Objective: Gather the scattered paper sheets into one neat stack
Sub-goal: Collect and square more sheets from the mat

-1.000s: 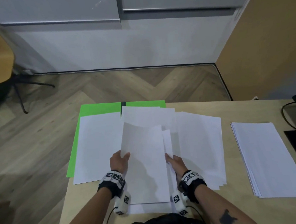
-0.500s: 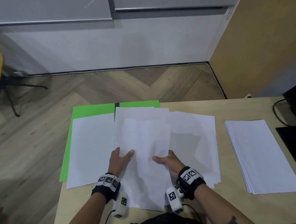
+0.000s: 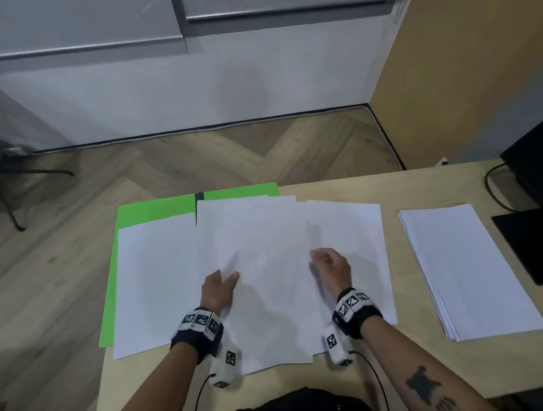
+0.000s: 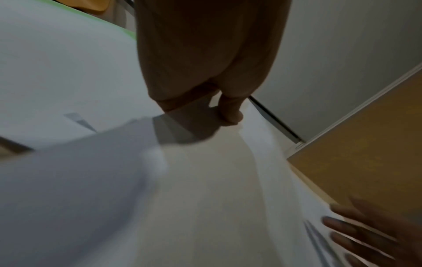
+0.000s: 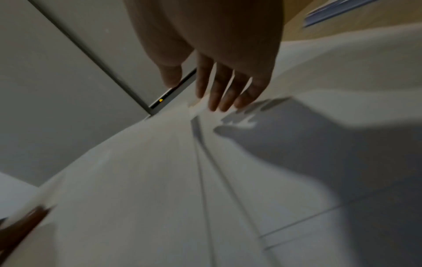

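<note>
Fingers, left hand (image 3: 219, 289): thumb lying on top of the centre sheet (image 3: 262, 285) at its left edge, the other fingers hidden from the head view; the left wrist view shows a fingertip pressed down on white paper, so the hand rests on the sheet, and whether anything is pinched I cannot tell
Fingers, right hand (image 3: 331, 266): straight and slightly spread in the right wrist view, tips just above or touching the paper at the centre sheet's right edge (motion blur hides which); clamped on nothing
Centre sheet: lying flat on the desk (image 3: 433, 373), directly in front of the person, on top of the other loose paper
Left of the centre sheet: one white sheet (image 3: 156, 285) lying on a green folder (image 3: 156, 209), partly tucked under the centre sheet
Right of the centre sheet: several fanned sheets (image 3: 352, 241), edges staggered and not squared
Far right of the centre sheet: a tidier pile (image 3: 464, 266), well apart from the loose paper (part of the job or not, I cannot say)
Done: judging by the overlap, some sheets are already drawn toward the middle
Left: the left sheet and the right fan are not yet pulled under one outline; edges need squaring; roughly the midpoint by my reckoning
</note>
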The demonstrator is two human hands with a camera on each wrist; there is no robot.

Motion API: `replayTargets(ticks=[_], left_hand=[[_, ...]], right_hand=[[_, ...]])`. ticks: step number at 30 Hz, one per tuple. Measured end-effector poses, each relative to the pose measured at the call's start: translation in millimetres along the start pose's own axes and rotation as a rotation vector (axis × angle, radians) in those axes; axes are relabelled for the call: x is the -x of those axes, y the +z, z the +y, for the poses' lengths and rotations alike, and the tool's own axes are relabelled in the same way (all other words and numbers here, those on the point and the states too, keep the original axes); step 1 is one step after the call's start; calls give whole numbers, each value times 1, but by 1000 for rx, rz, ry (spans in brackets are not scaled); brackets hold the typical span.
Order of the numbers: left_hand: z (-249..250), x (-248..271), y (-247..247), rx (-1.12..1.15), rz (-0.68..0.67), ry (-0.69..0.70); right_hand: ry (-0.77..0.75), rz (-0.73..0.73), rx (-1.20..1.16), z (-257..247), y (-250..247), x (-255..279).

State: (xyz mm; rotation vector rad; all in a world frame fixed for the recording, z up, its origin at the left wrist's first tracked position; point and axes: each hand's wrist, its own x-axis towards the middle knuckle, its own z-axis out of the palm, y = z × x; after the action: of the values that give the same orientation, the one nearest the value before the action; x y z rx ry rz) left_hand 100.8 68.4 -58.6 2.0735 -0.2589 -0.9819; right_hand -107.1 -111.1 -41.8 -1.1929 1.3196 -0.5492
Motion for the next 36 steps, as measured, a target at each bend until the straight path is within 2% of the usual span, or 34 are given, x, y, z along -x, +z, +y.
replayTargets(ticks=[2, 4, 7, 10, 13, 18, 21, 23, 27, 31, 36], left_hand=[[-3, -2, 1, -83, 57, -42], [-7, -4, 1, -161, 100, -73], [-16, -10, -2, -200, 119, -122], [-20, -13, -4, -144, 158, -164], [-16, -10, -1, -96, 172, -217], [-14, -12, 6, -234, 149, -209], [-14, -13, 7, -278, 157, -193], [-15, -12, 7, -285, 162, -176], [-17, -13, 5, -267, 167, -173], [-18, -9, 7, -265, 176, -165], [-17, -8, 7, -273, 150, -174]], right_hand=[[-52, 153, 231, 10, -22, -17], [-24, 230, 543, 20, -45, -35], [132, 221, 821, 28, -66, -50], [165, 225, 944, 29, -70, -54], [185, 241, 971, 30, -68, -53], [321, 173, 938, 37, -67, -50], [274, 225, 1023, 32, -69, -46], [243, 256, 994, 26, -73, -47], [290, 295, 910, 22, -78, -49], [288, 329, 935, 21, -79, -48], [332, 289, 859, 17, -89, -55]])
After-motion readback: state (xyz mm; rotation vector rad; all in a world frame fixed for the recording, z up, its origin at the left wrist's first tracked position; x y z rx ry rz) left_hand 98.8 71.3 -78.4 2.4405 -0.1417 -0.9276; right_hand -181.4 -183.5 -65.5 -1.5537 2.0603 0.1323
